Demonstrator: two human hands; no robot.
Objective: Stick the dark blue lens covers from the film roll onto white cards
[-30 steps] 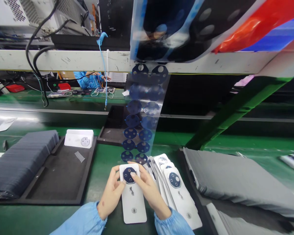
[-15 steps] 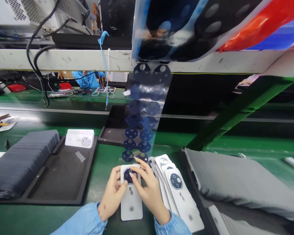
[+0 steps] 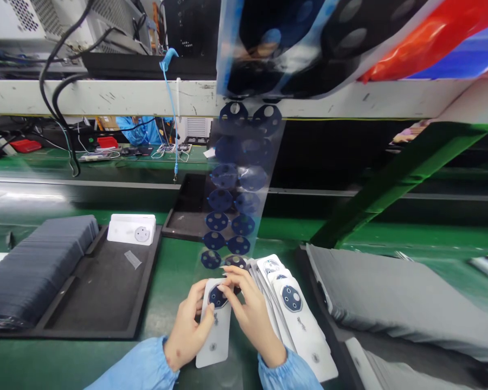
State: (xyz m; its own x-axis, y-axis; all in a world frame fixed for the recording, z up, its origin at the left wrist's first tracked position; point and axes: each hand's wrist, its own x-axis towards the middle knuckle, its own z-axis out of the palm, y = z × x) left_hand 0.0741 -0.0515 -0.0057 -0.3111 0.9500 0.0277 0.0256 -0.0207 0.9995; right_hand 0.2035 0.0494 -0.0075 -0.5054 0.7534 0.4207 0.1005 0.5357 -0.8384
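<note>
A white panel [image 3: 215,346] with a dark blue round piece [image 3: 218,297] near its top lies slightly tilted on the green table. My left hand [image 3: 191,325] grips the panel's left edge, thumb on its face beside the blue piece. My right hand [image 3: 250,311] is over the panel's upper right corner, thumb and fingertips pinched together at the blue piece; what they hold is too small to make out. Behind the hands hangs a clear strip [image 3: 231,216] with rows of blue round pieces. To the right lie fanned white panels [image 3: 305,330] with similar pieces.
On the left, a black tray [image 3: 101,292] bears a row of dark grey sheets [image 3: 40,271] and white cards [image 3: 131,229]. Grey padded stacks [image 3: 402,303] stand at the right. A white beam [image 3: 126,100] and hanging cables cross above; a person's blue sleeve shows far back.
The white panel has tilted, its lower end swinging left. My right hand has shifted slightly right, its thumb and fingers closer together. A hand at the far left edge has gone from view.
</note>
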